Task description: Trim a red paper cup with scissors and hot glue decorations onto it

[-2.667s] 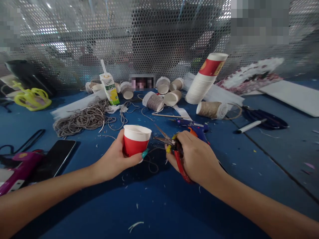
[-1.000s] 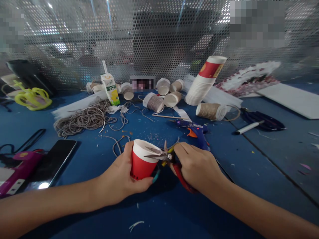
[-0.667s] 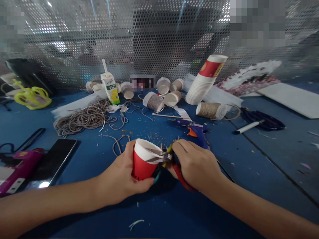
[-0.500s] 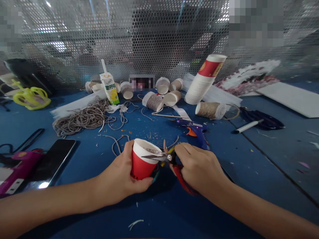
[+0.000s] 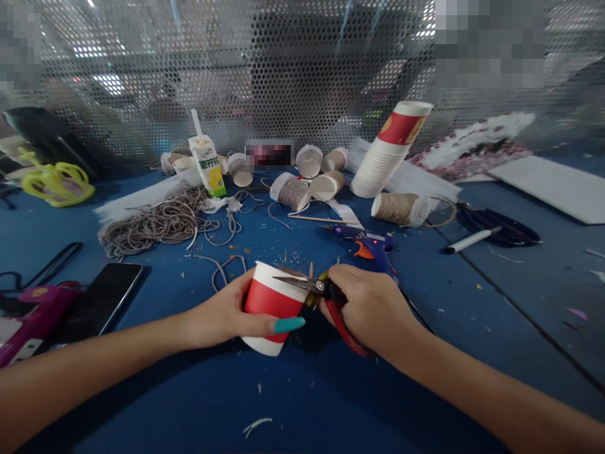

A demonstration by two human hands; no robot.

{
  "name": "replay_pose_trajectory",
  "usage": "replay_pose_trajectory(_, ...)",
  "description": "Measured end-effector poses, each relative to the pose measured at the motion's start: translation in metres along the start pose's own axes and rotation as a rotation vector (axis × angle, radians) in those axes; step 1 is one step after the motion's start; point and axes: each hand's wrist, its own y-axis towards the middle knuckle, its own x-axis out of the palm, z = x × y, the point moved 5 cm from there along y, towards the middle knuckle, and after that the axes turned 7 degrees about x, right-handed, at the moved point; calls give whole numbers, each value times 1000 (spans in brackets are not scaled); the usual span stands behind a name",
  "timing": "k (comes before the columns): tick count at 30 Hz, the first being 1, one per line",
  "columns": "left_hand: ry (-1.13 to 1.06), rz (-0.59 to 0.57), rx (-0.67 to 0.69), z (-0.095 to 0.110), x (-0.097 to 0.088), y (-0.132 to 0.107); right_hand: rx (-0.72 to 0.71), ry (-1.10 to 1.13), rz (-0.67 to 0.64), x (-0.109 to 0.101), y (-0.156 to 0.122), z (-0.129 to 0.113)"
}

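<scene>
My left hand (image 5: pixel 222 312) is wrapped round a red paper cup (image 5: pixel 273 302) with white bands at rim and base, held just above the blue table (image 5: pixel 302 403). Its thumb with a teal nail lies across the cup's front. My right hand (image 5: pixel 368 309) grips red-handled scissors (image 5: pixel 326 296). The blades are parted and one blade lies over the cup's rim. Both hands meet in the lower middle of the view.
A blue glue gun (image 5: pixel 371 246) lies just behind my right hand. Twine-wrapped cups (image 5: pixel 295 192), a tall cup stack (image 5: pixel 390 151), a milk carton (image 5: pixel 207 165) and a rope heap (image 5: pixel 151 221) fill the back. A phone (image 5: pixel 101 302) and a pink tool (image 5: pixel 28 315) sit left; a marker (image 5: pixel 472 239) right.
The cup has come lower and nearer to me and turned, so its white base now shows. The scissors moved onto its rim, and their blades closed and parted again there.
</scene>
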Motion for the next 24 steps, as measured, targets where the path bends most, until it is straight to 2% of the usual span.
replay_pose_trajectory(3,6,11,4,0,1,1,16,-67,-34,2,1,0)
replay_pose_trajectory(7,60,-29,29,-5,2,-1,-34,-125,3,0,-2,-6)
replay_pose_trajectory(13,323,30,124,-4,-2,-7,-91,-255,57,-3,-4,-13)
replay_pose_trajectory(16,402,39,141,-2,-1,-8,-91,-251,38,-1,-4,-13)
replay_pose_trajectory(20,400,54,151,-2,-1,-9,-78,-201,-11,3,-4,-11)
replay_pose_trajectory(24,407,72,160,-3,-2,-9,-78,-167,27,-1,-6,-11)
